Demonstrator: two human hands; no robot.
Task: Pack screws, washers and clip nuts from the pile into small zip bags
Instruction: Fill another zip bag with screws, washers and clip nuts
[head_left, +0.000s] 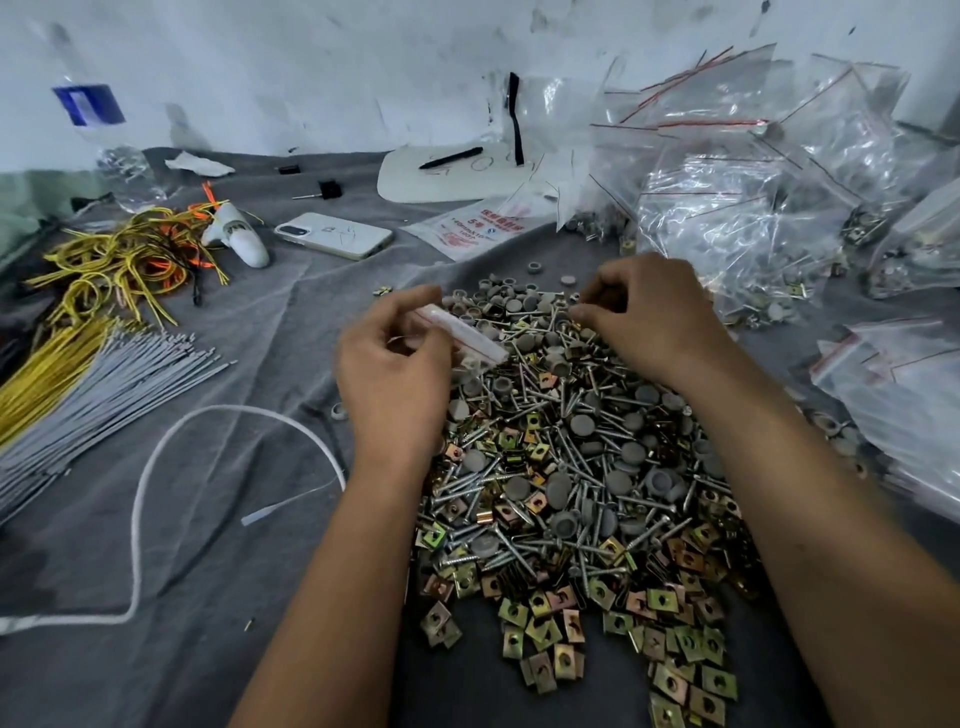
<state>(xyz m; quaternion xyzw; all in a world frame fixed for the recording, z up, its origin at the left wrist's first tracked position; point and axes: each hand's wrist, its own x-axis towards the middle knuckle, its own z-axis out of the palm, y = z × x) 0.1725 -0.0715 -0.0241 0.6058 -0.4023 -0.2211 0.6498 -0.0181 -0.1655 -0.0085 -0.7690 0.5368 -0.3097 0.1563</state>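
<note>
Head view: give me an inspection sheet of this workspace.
Surface: grey cloth, wrinkled.
Job's things: pile of screws, grey washers and clip nuts; zip bag held over it; filled bags heaped at right.
Clutter: phone, pen on white board, bottle, printed packet.
Grippers: left hand grips the zip bag; right hand pinches over the pile, what it holds unclear.
Cables: yellow ties, grey ties, white tie.
Surroundings: scuffed white wall.

left hand (395, 364): fingers curled, pinching | right hand (649, 317): fingers curled, fingertips pinched | both forearms extended forward
</note>
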